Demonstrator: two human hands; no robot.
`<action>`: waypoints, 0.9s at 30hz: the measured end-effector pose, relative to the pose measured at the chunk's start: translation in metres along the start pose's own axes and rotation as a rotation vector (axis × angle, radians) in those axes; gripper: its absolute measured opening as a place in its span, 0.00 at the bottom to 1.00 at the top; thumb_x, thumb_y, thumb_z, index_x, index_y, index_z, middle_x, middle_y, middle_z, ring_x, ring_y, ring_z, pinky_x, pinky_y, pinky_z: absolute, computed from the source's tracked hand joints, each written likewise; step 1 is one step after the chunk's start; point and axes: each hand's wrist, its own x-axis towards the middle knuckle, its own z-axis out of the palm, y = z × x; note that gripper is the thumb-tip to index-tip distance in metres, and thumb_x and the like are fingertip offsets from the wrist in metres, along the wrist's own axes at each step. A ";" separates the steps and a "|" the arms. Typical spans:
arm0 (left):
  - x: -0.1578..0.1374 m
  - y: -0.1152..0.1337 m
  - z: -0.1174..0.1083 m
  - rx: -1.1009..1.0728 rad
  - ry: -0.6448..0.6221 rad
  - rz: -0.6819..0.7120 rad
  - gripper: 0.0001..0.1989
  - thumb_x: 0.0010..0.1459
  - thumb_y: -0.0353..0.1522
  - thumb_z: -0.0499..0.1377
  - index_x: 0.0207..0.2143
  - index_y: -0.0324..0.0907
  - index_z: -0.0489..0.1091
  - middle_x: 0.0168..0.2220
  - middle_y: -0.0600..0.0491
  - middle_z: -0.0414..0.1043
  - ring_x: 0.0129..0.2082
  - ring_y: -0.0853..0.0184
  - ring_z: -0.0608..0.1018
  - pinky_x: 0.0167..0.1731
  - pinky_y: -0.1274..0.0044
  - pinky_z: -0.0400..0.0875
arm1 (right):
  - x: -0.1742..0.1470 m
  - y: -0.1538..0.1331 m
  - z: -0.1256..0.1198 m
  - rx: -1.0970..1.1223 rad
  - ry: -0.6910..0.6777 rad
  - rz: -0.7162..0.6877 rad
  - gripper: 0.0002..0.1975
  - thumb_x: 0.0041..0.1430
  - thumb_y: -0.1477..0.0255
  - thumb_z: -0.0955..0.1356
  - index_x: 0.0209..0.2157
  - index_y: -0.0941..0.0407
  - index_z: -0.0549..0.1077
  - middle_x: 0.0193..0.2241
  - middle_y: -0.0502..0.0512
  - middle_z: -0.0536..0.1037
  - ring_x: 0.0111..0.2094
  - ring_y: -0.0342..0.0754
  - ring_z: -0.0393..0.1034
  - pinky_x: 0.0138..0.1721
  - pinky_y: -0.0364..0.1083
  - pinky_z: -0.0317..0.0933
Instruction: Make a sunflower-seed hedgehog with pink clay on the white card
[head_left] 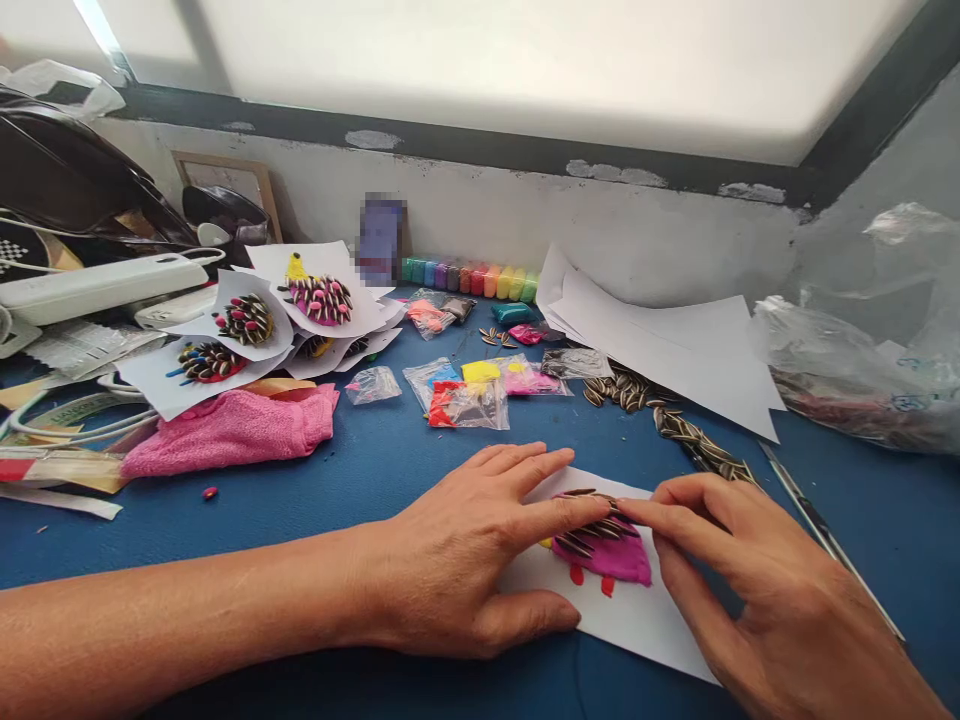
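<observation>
A white sheet of paper point(637, 635) bears a purple clay shape point(619, 560) with two small red clay feet point(607, 586) and a bit of yellow at its left side. Striped sunflower seeds point(576, 541) stick into the upper part of the purple clay. My left hand point(491, 555) lies spread over the paper, its index fingertip touching the seeds and its thumb on the sheet. From the right, the index fingertip of my right hand point(750, 570) presses at the top seeds, close to my left fingertip. My right thumb stands apart from that finger.
Loose sunflower seeds point(626, 388) and a seed bag point(701, 445) lie beyond my hands. Clay packets point(469, 395) sit mid-table. A metal tool point(825, 530) lies at right. Finished seed figures on paper point(319, 295) and a pink cloth point(232, 430) are at left.
</observation>
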 end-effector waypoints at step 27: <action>0.002 0.001 -0.001 0.013 -0.029 -0.028 0.44 0.59 0.46 0.62 0.70 0.36 0.50 0.70 0.36 0.48 0.70 0.47 0.54 0.66 0.55 0.52 | -0.001 0.010 -0.003 -0.033 0.016 0.021 0.12 0.68 0.70 0.61 0.47 0.52 0.74 0.39 0.53 0.74 0.39 0.44 0.71 0.37 0.43 0.65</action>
